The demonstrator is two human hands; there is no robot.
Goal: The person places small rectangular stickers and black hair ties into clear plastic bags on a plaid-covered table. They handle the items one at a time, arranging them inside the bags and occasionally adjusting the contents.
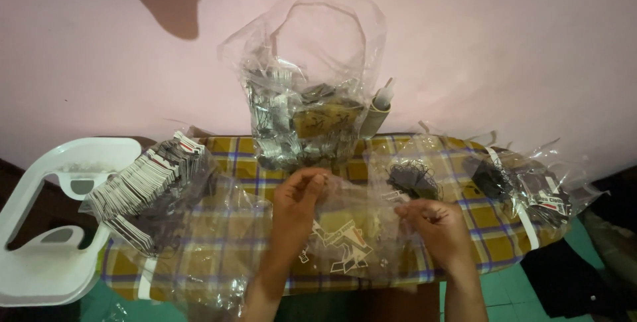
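Left hand (298,199) pinching small clear bag (345,219), right hand (434,226) gripping its other edge – taut over checked board (219,242), mouth spread. Stack of tags (149,186) at left, near.

You see a white plastic chair (46,229) left of the yellow plaid-covered board (232,242). A stack of white card tags in clear plastic (149,189) lies beside it. A tall clear bag of tags (298,116) stands against the pink wall (497,36).
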